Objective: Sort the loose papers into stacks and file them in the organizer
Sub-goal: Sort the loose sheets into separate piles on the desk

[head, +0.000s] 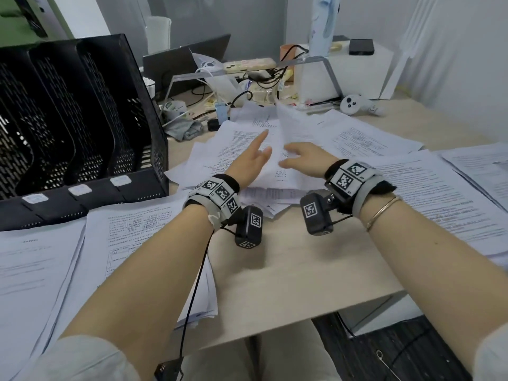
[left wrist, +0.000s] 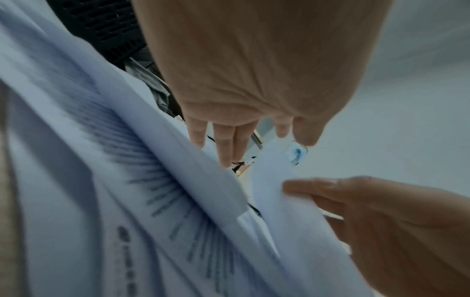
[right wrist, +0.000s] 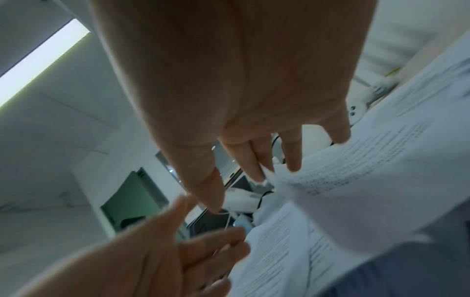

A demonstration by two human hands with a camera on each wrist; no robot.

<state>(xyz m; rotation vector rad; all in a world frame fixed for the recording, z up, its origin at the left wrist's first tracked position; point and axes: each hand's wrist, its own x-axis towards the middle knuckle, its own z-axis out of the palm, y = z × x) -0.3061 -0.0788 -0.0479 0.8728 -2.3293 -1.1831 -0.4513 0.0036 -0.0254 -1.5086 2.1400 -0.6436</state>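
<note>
Two hands over the paper heap mid-counter. Left hand (head: 254, 158) grip slack, fingers straight, holding nothing. Right hand (head: 303, 156) grips one lifted sheet (head: 297, 125), tilted up off the loose papers (head: 247, 141). One black organizer (head: 82, 114), three slots, far left on the counter (head: 302, 270).

Bare forearms, pale grey-white sleeves (head: 79, 356) pushed up near the elbows, grey wristbands (head: 211, 196) with black edging and black-and-white square marker tags, small black tagged camera boxes (head: 248, 225) under each wrist, thin black cable (head: 192, 292) along left forearm, slim gold bangle (head: 382, 213) on right wrist
</note>
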